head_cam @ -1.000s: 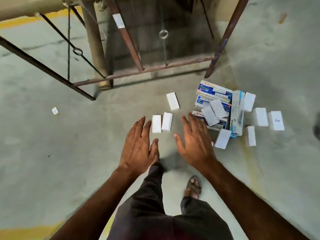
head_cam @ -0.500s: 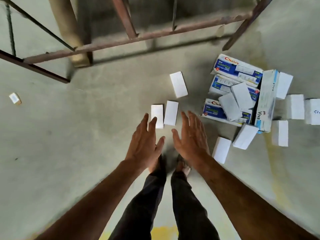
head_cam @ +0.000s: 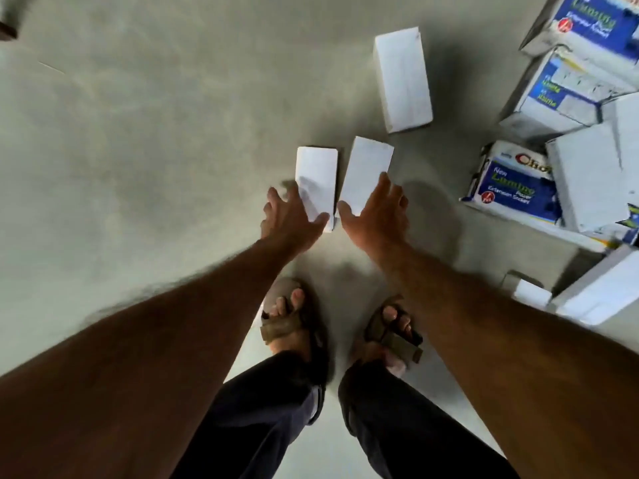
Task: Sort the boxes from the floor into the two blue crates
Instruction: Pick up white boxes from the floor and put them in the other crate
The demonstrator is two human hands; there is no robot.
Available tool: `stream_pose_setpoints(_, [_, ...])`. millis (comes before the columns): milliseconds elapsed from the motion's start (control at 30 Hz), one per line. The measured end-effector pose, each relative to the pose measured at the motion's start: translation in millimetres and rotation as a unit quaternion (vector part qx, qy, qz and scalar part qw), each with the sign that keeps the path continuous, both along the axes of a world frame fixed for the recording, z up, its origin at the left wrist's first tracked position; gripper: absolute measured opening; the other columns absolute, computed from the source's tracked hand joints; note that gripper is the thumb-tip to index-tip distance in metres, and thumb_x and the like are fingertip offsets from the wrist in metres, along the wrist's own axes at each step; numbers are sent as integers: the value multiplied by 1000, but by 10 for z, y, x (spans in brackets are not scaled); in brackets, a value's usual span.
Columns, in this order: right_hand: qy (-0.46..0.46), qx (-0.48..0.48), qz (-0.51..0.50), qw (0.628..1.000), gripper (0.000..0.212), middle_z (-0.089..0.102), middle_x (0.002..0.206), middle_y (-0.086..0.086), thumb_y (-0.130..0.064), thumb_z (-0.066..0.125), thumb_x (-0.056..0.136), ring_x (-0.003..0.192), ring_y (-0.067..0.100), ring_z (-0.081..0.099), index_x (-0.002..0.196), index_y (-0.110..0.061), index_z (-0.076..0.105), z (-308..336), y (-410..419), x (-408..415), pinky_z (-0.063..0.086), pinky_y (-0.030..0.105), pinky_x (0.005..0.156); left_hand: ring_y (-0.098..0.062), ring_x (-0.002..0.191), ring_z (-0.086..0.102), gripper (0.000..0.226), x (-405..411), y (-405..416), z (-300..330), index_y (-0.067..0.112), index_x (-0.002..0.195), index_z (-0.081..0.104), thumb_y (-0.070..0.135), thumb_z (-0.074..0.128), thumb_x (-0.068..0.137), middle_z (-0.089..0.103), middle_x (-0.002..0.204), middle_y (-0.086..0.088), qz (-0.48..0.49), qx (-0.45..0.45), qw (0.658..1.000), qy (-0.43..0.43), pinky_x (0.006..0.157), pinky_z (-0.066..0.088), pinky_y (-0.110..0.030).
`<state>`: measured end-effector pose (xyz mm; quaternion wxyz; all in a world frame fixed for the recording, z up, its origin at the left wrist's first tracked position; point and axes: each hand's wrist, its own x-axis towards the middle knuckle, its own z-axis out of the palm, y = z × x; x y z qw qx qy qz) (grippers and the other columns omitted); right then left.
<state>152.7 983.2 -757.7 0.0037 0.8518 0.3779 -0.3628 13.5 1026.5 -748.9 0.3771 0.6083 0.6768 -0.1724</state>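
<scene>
A grey concrete floor (head_cam: 138, 133) is seen from above. The left hand (head_cam: 290, 219) is reached down to the near end of the left box (head_cam: 316, 178), a plain white box lying flat on the floor; its fingers (head_cam: 275, 198) are spread along the box's left edge and the thumb is laid across its near corner, so the hand is released rather than clenched, and a firm grip cannot be made out. Just beside it, slightly tilted, lies the middle box (head_cam: 364, 174), also white. The right hand (head_cam: 377, 216) is laid over that box's near right corner with straight, relaxed fingers and the thumb touching the near edge; nothing is clasped. Below the hands, two feet in brown sandals (head_cam: 294, 323) and dark trousers are seen. Farther off, a third white box (head_cam: 403, 77) lies apart on the floor. At the right edge, a heap of blue printed boxes (head_cam: 515, 188) and more white boxes is piled together. The blue crates are not visible.
</scene>
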Motion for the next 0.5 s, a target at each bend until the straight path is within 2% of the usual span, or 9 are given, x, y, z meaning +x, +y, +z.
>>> stream_pose_setpoints(133, [6,0,-98,995,110,18,166,19,-69,61,88,150,39,25,163,-13,2,-384,217,-77,34,53,117,-40,145,31,117,158,-21,-458,13,161,6,61,77,80,21,161,-16,69,18,997,-14,112,39,-54])
stream_pose_setpoints(300, [17,-17,-131,991,115,17,166,20,-60,70,87,150,39,27,162,-11,-1,-529,366,-41,34,51,118,-38,133,43,112,227,-63,-662,15,155,14,60,81,76,38,145,-15,110,48,991,-57,103,48,-52])
stream_pose_setpoints(500, [-1,-20,-114,993,125,35,149,22,-55,77,82,131,36,45,162,-12,-9,-500,496,-11,46,40,98,-30,139,36,119,48,127,-708,14,155,20,56,90,68,35,150,-10,73,44,994,-64,108,45,-44])
